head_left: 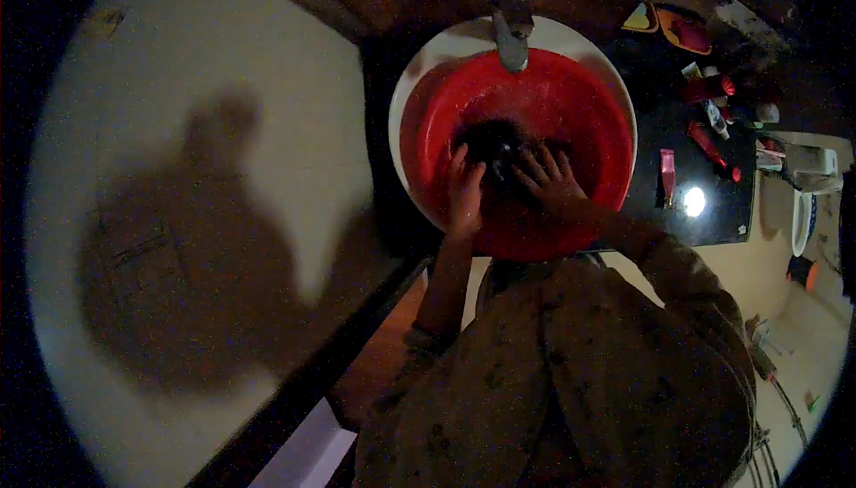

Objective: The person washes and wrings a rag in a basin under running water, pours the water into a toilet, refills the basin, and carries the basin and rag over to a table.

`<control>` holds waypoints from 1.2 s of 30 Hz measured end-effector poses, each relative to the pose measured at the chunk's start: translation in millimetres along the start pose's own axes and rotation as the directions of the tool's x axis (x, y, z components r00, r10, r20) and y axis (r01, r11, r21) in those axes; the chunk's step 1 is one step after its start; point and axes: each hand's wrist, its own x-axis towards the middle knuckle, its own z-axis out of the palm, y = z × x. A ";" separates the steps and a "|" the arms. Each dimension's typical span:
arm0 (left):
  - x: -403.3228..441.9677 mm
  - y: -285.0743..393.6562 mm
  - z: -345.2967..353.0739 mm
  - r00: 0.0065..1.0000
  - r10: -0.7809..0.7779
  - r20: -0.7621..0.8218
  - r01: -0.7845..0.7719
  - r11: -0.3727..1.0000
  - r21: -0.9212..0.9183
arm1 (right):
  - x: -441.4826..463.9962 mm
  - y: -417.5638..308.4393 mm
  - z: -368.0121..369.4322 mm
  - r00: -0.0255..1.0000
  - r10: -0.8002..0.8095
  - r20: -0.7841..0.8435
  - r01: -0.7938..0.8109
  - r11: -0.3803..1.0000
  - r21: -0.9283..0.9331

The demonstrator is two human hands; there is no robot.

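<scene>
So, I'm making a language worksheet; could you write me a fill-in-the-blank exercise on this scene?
The basin holding the dark item is coloured ____.
The sink around it is ____.
The tube nearest the basin is ____.
Nearer that tube than the left hand is the ____ hand.

Missing words: red; white; pink; right.

Both forearms reach in over the near edge of the basin [617, 167]. The left hand [465, 189] points its slightly parted fingers forward; the right hand [553, 183], apart from it, spreads its fingers forward and leftward.
</scene>
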 end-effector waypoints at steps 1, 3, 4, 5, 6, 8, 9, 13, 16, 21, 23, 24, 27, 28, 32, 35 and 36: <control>-0.5 -1.6 -0.2 1.000 -0.002 0.002 0.002 1.000 0.005 | 1.3 7.0 6.6 0.993 0.040 0.108 -0.026 0.991 -0.132; -4.4 3.0 5.2 0.999 -0.048 -0.005 0.048 0.998 -0.049 | 16.9 8.1 5.7 0.972 0.091 0.217 -0.032 0.965 -0.262; -6.0 -1.9 2.4 0.998 -0.055 -0.009 0.054 0.997 -0.045 | 26.0 4.0 11.3 0.921 0.275 0.277 -0.219 0.951 -0.217; -0.7 -8.3 -0.3 0.997 -0.083 0.001 0.083 0.994 -0.072 | 34.2 5.5 17.5 0.829 0.447 0.335 -0.407 0.894 -0.186; 4.9 -12.6 -0.7 0.994 -0.106 0.018 0.107 0.989 -0.100 | 26.2 18.2 63.8 0.913 0.266 0.310 -0.209 0.956 -0.205; 9.5 -16.3 1.9 0.998 -0.023 0.051 0.026 0.998 -0.061 | 10.1 43.3 156.0 0.967 -0.129 0.221 0.197 0.926 -0.323; 8.9 -16.9 1.1 0.996 0.055 0.071 -0.053 0.998 -0.022 | 16.2 32.2 106.1 0.955 -0.012 0.297 0.094 0.961 -0.262; 18.8 -24.5 6.7 0.975 -0.219 -0.044 0.222 0.969 0.110 | 32.1 17.3 38.4 0.947 0.157 0.279 -0.265 0.874 0.407; 52.3 -76.2 -5.3 0.972 -0.122 0.200 0.115 0.992 0.048 | 29.1 5.3 35.6 0.979 0.188 0.074 -0.141 0.373 0.917; -5.9 6.4 33.0 0.885 0.165 0.436 0.175 0.748 -0.640 | 8.9 -46.8 -37.4 0.982 0.051 -0.179 0.113 0.600 0.792; -4.3 -1.8 38.1 0.910 0.102 0.403 0.187 0.765 -0.617 | 4.3 -48.3 -32.5 0.993 0.114 0.013 -0.101 0.814 0.572; -2.7 -6.6 40.3 0.932 0.043 0.359 0.193 0.780 -0.596 | 5.8 -47.0 -30.1 0.993 0.114 0.014 -0.101 0.810 0.577; -3.2 -15.4 41.3 0.972 -0.128 0.199 0.217 0.816 -0.536 | 21.4 -29.7 -15.7 0.976 0.219 -0.018 -0.187 0.868 0.460; -2.1 -12.7 44.5 0.972 -0.127 0.198 0.216 0.817 -0.535 | 31.3 -14.3 -3.7 0.944 0.314 0.102 -0.327 0.852 0.409; -0.3 -15.7 21.5 0.958 -0.282 -0.047 0.229 0.855 -0.466 | 21.5 45.3 28.1 0.891 0.444 0.097 -0.444 0.802 0.399; 9.0 -9.4 -8.1 0.978 -0.201 0.055 0.204 0.877 -0.434 | 5.6 51.6 10.7 0.915 0.402 0.034 -0.397 0.882 0.254; 10.1 -4.0 -10.9 0.953 -0.294 0.066 0.292 0.844 -0.450 | 2.2 50.0 6.7 0.908 0.416 0.053 -0.419 0.905 0.069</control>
